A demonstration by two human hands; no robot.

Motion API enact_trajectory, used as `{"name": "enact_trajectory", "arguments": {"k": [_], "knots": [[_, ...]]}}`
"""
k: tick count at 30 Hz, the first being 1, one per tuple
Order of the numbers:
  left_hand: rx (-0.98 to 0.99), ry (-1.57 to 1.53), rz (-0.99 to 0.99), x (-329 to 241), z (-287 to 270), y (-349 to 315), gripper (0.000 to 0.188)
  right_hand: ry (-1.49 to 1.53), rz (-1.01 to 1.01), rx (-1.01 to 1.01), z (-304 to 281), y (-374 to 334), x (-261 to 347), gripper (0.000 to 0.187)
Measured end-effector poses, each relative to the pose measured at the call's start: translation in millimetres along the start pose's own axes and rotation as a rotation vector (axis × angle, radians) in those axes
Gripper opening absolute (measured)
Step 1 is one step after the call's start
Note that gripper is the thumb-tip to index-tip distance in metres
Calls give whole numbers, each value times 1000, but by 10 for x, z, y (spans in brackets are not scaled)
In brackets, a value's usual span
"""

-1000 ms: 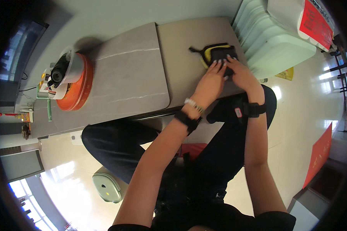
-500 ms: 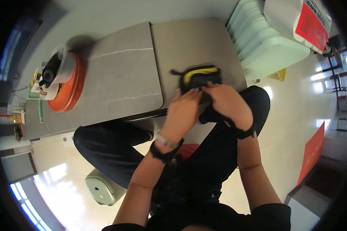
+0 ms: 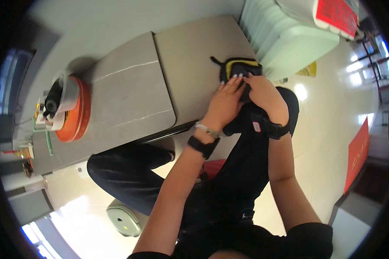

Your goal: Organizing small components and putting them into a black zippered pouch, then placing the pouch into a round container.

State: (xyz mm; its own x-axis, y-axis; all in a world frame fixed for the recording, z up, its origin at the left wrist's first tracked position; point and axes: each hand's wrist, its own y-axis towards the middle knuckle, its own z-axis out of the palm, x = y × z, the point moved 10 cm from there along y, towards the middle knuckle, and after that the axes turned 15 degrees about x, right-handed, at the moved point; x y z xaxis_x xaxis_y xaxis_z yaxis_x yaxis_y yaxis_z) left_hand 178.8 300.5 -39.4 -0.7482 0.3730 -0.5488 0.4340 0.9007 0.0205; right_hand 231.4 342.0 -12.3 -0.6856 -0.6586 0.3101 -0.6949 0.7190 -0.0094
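The black pouch (image 3: 242, 69) with yellow trim is lying toward the right end of the grey surface (image 3: 194, 47), near the edge facing the person, its strap pointing to the far left. The left hand (image 3: 225, 101) is resting on the pouch's near left part, its fingers stretched out and slightly spread. The right hand (image 3: 268, 97) is bending in from the right, its fingertips touching the pouch close beside the left ones; its fingers are partly hidden by the hand's own back, so I cannot tell whether they are pinching the fabric or just pressing on it. A pale beaded bracelet (image 3: 208, 129) and a black band (image 3: 204, 146) are circling the left wrist, and another black band (image 3: 277, 130) is circling the right. A marbled grey panel (image 3: 129, 95) is covering the middle of the surface, well apart from an orange-red round box (image 3: 82, 112) that is sitting at the left. Pale green stacked plastic pieces (image 3: 300, 47) are standing just beyond the surface's right end.
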Motion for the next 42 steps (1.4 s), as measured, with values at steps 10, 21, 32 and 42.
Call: {"name": "enact_trajectory", "arguments": {"k": [10, 21, 32, 42], "knots": [[64, 66, -345, 5, -144, -874, 42, 43, -151, 400, 230, -42, 886, 29], [77, 134, -272, 203, -148, -831, 74, 43, -89, 218, 222, 96, 792, 43], [167, 146, -296, 71, -139, -791, 71, 41, -143, 307, 314, 12, 720, 42], [190, 205, -360, 269, -249, -947, 70, 1, -228, 493, 518, 341, 1087, 40]]}}
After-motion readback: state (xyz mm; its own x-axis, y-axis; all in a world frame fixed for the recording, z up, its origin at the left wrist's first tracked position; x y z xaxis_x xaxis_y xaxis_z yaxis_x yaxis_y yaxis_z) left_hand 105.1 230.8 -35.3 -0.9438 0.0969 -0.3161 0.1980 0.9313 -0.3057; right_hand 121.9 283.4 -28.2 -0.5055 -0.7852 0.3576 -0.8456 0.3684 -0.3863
